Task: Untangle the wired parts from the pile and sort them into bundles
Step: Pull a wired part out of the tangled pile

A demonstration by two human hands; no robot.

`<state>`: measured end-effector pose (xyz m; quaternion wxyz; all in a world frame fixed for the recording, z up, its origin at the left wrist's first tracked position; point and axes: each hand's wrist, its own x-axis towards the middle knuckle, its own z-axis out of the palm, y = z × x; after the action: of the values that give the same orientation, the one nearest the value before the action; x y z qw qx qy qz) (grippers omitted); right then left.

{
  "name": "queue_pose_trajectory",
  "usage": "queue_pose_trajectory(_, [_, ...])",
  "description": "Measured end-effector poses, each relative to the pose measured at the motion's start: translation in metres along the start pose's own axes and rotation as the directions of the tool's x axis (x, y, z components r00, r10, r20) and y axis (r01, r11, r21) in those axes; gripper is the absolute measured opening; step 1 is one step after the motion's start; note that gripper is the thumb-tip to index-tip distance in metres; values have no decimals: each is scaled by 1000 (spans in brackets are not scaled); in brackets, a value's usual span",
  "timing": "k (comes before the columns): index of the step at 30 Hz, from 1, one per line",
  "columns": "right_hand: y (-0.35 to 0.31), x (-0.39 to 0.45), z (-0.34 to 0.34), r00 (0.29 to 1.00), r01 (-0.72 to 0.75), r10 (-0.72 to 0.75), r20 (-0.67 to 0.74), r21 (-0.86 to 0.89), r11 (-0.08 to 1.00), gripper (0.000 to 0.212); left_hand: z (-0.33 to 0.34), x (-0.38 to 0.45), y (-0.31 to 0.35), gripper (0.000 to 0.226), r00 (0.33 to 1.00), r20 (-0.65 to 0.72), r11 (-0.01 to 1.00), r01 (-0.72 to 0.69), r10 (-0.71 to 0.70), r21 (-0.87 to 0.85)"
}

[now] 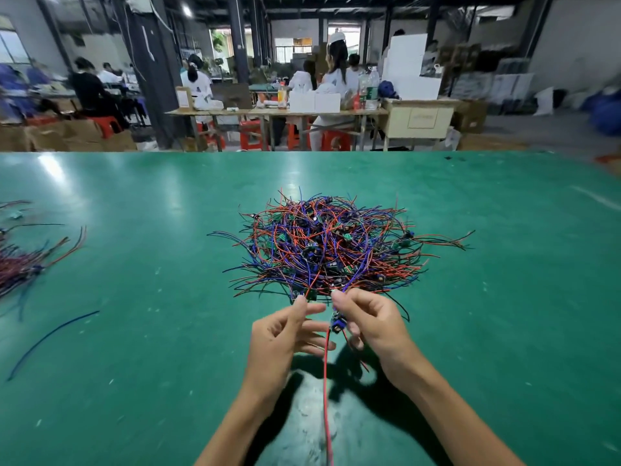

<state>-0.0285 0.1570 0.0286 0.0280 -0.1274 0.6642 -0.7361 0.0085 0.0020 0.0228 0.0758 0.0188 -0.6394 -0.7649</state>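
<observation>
Step in hand: the person is teasing one wired part (337, 322) free at the near edge of the pile (331, 245), as I judge it.
Right hand (371, 326): is pinching that part's small board, fingers curled round it; its red lead (326, 381) is trailing down toward the camera.
Left hand (285, 334): is pinching a wire end at the pile's near rim with thumb and forefinger, the other fingers lying loosely spread.
Pile: is sitting mid-bench, a dense knot of red and blue wires with small green boards.
Bundle (20, 267): is lying at the far left edge of the green bench (134, 297), well apart from the pile.
Loose blue wire (50, 341): is lying alone, near left.
Next move: probably calling for a slow pull while the left hand is holding snagged wires back.
Writing: none readable; box labels behind are too blurred.
</observation>
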Motion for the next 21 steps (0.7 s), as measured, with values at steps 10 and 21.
queue_pose_trajectory(10, [13, -3, 3, 978, 135, -180, -100, -349, 927, 14, 4, -6, 2, 19, 976, 190, 994, 94, -104, 62])
queue_pose_trajectory(21, [19, -7, 20, 1000, -4, 3, -5, -137, 991, 24, 1, -5, 4, 23, 977, 133, 986, 162, -167, 50])
